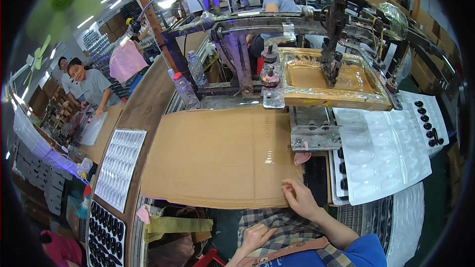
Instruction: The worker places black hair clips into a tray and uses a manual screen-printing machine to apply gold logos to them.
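Your left hand (257, 237) rests loosely curled and empty on the plaid cloth (284, 227) in your lap, while just to its right your right hand (298, 198) presses open fingers on the near edge of the cardboard sheet (217, 155), gripping nothing; white plastic trays (386, 153) lie further right.

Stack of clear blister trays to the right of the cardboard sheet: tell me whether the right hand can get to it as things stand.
Probably yes. The right hand rests on the near edge of the cardboard sheet, and the blister trays lie just to its right with nothing standing between them.
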